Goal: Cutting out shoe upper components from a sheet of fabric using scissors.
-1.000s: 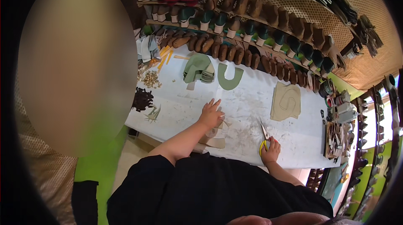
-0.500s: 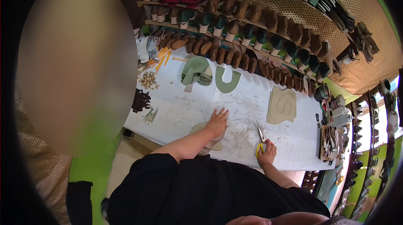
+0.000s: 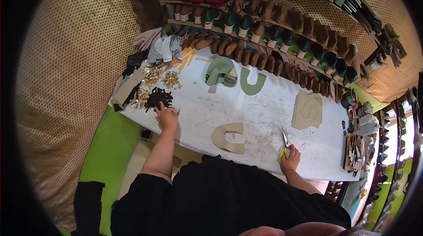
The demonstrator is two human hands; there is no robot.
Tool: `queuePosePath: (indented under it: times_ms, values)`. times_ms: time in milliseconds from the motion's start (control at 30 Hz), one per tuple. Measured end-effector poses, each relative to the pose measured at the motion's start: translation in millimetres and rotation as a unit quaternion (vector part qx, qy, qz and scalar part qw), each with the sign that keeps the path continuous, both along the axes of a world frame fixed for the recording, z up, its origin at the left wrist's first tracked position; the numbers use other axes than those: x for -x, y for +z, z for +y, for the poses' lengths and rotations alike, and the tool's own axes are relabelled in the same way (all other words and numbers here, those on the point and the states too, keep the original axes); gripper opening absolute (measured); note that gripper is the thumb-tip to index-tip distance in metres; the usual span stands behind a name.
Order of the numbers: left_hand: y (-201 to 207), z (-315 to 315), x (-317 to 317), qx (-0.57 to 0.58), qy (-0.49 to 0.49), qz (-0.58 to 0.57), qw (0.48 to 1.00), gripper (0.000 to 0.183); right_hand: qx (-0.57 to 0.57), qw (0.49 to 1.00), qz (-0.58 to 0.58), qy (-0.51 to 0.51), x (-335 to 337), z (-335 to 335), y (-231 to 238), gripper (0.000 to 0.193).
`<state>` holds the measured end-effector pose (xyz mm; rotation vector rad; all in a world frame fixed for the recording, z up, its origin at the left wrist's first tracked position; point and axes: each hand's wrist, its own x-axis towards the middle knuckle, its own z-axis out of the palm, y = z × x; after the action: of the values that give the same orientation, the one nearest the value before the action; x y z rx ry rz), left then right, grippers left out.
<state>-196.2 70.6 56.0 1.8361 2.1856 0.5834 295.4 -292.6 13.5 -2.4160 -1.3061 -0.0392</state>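
Observation:
My left hand (image 3: 167,118) reaches to the left part of the table, fingers stretched toward a pile of dark brown strips (image 3: 157,98). Thin greenish scraps (image 3: 177,109) lie partly behind this hand; whether the fingers touch the strips I cannot tell. Near the front edge, my right hand (image 3: 291,158) is closed on the yellow handles of a pair of scissors (image 3: 285,141), blades pointing away from me. Between my hands lies a beige U-shaped piece (image 3: 221,136). Beyond the scissors rests a beige sheet (image 3: 303,119) with a curved outline drawn on it.
Stacked green pieces (image 3: 217,69) and a green U-shaped piece (image 3: 252,89) lie farther back on the white table (image 3: 198,117). Small gold-coloured parts (image 3: 171,79) are heaped at the left. Shoe lasts (image 3: 249,58) line the back edge, below shelves of footwear. Tools and boxes (image 3: 352,148) crowd the right end.
My left hand has moved left from the beige piece to the dark strips, uncovering the U shape. My right hand stays on the scissors. The whole view has shifted slightly.

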Motion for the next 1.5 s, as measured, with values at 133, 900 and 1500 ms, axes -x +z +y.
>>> queuePosePath:
  times_ms: [133,900,1500]
  values:
    - [-7.6,-19.8,36.6,-0.009,0.042,0.060,0.997,0.033,0.004,1.000,-0.004,0.009,3.4,4.5,1.2,0.072]
    - [-10.7,-140.6,-121.4,0.111,-0.139,0.030,0.984,0.036,-0.036,0.999,-0.011,0.015,-5.1,-3.6,-13.0,0.069]
    - [78.2,-137.7,-208.0,-0.172,-0.254,0.014,0.952,0.016,0.012,0.993,0.012,0.113,-132.6,-52.9,12.9,0.066]
